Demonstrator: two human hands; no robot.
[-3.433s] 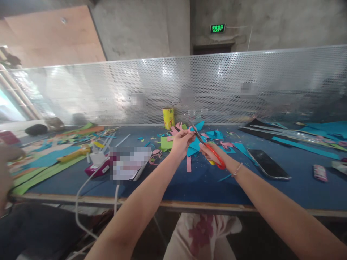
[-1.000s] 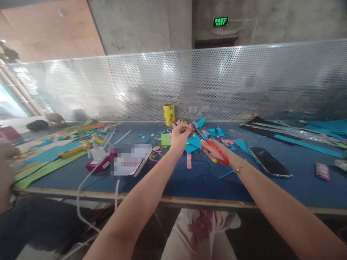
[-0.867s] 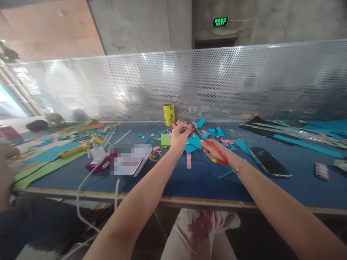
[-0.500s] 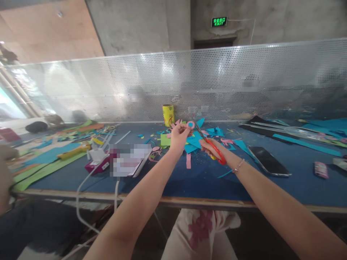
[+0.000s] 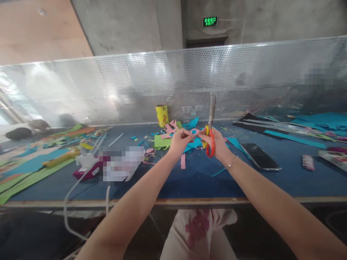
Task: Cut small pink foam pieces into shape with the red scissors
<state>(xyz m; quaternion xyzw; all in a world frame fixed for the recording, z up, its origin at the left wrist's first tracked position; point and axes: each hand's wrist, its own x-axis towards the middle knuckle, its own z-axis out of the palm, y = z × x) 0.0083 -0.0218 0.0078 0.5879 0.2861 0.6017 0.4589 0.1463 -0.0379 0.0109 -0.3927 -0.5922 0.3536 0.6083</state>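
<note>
My left hand [image 5: 179, 143] pinches a small pink paper ring [image 5: 194, 129] at its left side. Blue shows through the ring's opening. Scissors [image 5: 212, 112] with a red and a yellow handle hang in my right hand [image 5: 219, 144], their blades upright and close together. The fingertips of that hand also reach the right side of the ring; whether they grip it is hard to tell. Beneath both hands lie blue paper pieces [image 5: 193, 145], a green piece [image 5: 162, 141] and pink scraps [image 5: 170, 127].
A yellow can-shaped container [image 5: 162, 116] stands by the perforated metal screen [image 5: 119, 90]. To the right lie a phone [image 5: 260, 156] and a small pink packet [image 5: 308, 162]. A purple power strip [image 5: 88, 171] with white cables sits left, beside coloured sheets [image 5: 40, 162].
The scissors have swung from lying across my right palm near the ring to blades upward. My right hand has come closer to the left, fingertips now at the ring. The view has turned slightly right.
</note>
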